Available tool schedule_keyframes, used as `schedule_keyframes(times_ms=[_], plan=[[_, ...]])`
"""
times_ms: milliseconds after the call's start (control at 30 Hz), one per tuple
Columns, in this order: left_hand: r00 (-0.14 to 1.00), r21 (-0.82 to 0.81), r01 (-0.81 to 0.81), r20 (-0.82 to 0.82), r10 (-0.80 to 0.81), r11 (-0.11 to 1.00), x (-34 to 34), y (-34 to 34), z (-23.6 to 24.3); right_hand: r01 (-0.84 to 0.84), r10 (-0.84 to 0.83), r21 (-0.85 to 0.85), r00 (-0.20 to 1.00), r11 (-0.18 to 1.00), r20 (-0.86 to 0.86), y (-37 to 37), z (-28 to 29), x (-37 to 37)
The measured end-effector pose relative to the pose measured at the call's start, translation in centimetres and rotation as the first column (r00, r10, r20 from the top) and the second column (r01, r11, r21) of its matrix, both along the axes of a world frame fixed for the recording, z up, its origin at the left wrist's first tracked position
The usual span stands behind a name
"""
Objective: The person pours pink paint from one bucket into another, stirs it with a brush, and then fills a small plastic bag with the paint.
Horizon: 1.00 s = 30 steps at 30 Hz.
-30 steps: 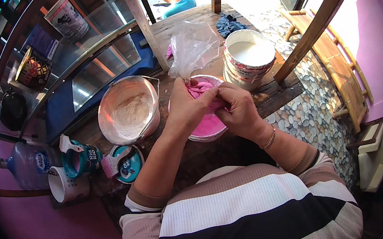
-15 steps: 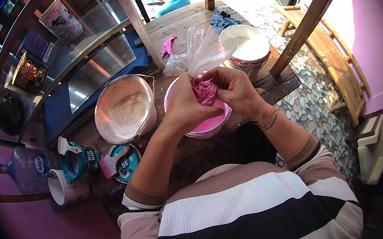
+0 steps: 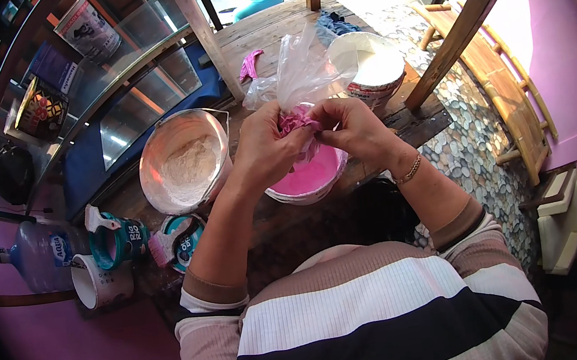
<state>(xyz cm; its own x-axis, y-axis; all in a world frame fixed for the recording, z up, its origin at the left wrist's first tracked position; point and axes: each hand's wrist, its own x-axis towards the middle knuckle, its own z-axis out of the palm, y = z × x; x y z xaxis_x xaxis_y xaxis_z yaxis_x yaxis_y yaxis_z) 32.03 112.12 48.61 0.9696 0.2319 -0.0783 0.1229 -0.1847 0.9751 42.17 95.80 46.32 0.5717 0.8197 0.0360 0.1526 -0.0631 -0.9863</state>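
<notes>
My two hands meet above a bucket of pink paint (image 3: pixel 306 178). In my left hand (image 3: pixel 259 144), closed, is the gathered neck of a clear plastic bag (image 3: pixel 312 71), which fans out upward beyond the fingers. A crumpled pink wad (image 3: pixel 298 120), cloth or thin plastic, I cannot tell which, sits between both hands. My right hand (image 3: pixel 354 128) pinches its right side, thumb and fingers pressed together. The wad hides the fingertips in part.
Left of the paint stands a bucket of pale powder (image 3: pixel 191 166). A white-filled bucket (image 3: pixel 375 63) is at the far right of the wooden table (image 3: pixel 251 35). Teal tubs (image 3: pixel 119 238) and a brush (image 3: pixel 162 248) lie lower left. A wooden post (image 3: pixel 463 25) rises at right.
The pink wad is squeezed smaller and sits slightly higher between my fingers. My hands have lifted a little, showing more of the pink paint. The clear bag spreads wider.
</notes>
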Motion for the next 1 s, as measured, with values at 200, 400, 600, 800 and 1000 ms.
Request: schedule_keyframes(times_ms=[200,400,600,800,1000], plan=[[0.997,0.1,-0.043,0.07,0.036,0.994,0.0,-0.1,0.4,-0.121,0.137,-0.104,0.975,0.987,0.175,-0.3,1.4,0.1],[0.996,0.055,0.041,0.075,-0.045,0.998,0.1,0.0,-0.1,-0.131,0.134,-0.03,0.979,0.991,0.155,1.6,2.2,-0.7],[0.994,0.26,0.089,0.043,-0.104,0.961,-0.2,-0.2,0.5,-0.154,0.18,-0.152,0.968,0.976,0.177,1.9,0.9,0.3],[0.998,0.206,0.041,0.034,-0.049,0.978,-0.6,-0.6,1.5,-0.073,0.162,-0.163,0.747,0.984,0.645,2.8,0.3,0.9],[0.966,0.087,-0.052,0.258,0.028,0.995,0.0,-0.2,-1.3,-0.02,0.157,-0.21,0.733,0.978,0.662,3.7,0.9,0.4]])
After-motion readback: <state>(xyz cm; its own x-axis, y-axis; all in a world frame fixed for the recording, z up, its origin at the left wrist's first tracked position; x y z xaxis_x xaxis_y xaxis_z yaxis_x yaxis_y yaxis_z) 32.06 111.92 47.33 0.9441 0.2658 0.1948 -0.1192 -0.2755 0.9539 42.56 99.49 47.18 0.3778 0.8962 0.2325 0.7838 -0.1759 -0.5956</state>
